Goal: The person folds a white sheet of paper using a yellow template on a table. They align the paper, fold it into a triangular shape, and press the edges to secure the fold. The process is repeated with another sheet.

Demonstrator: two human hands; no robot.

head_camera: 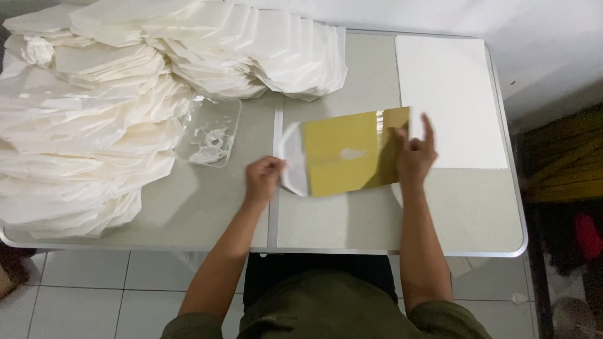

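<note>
A gold-faced sheet [352, 154] with a white rounded flap at its left end lies near the middle of the grey folding table [352, 216], lifted slightly off the surface between both hands. The left hand [264, 179] is clenched on the white flap end, pinching it, probably to keep that edge steady. The right hand [414, 154] grips the sheet's right edge, one finger raised, and seems to be bending that side up. A small white patch sits on the gold face. Just left of the sheet stands a clear plastic tray [210, 135] holding white paste, likely kept within reach. Far and left, heaps of white folded paper pieces [94, 119] spread out. To the right lies a stack of flat white sheets [449, 100].
</note>
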